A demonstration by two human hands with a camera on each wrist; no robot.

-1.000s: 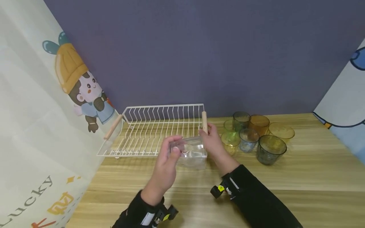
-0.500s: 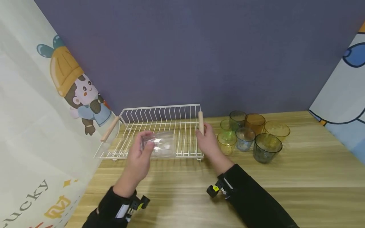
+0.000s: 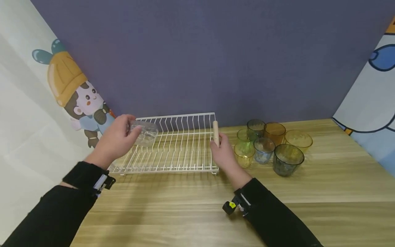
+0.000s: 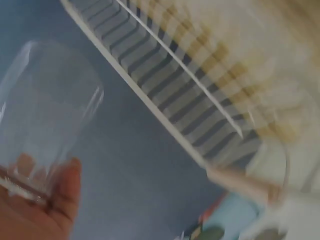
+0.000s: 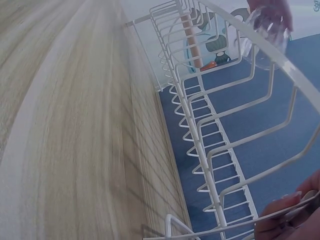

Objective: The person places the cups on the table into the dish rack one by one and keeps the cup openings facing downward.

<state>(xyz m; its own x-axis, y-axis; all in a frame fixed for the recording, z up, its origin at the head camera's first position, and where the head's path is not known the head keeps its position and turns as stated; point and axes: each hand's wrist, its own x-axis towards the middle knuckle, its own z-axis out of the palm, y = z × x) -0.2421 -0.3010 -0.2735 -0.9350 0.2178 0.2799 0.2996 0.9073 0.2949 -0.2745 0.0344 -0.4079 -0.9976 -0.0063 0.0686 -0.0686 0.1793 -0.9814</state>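
My left hand (image 3: pixel 114 139) grips a clear drinking glass (image 3: pixel 148 133), tipped on its side over the left back part of a white wire dish rack (image 3: pixel 179 168). In the left wrist view the fingers curl round one end of the glass (image 4: pixel 50 105), with the rack's back rail beyond it. My right hand (image 3: pixel 224 154) holds the light wooden handle (image 3: pixel 216 132) at the rack's right end. The right wrist view shows that hand's fingers (image 5: pixel 285 215) at the wire end of the rack. The rack's left handle is hidden behind my left hand in the head view.
Right of the rack stand several coloured glasses, among them a grey one (image 3: pixel 287 163), an amber one (image 3: pixel 274 132), a blue one (image 3: pixel 263 152) and a yellow one (image 3: pixel 243 157). A dark blue panel (image 3: pixel 197 58) rises behind the wooden table (image 3: pixel 191 209). A printed curtain (image 3: pixel 24 137) hangs at the left.
My left hand has carried the clear glass leftward and back, from near the rack's right front to over its left back. My right hand has stayed on the handle.
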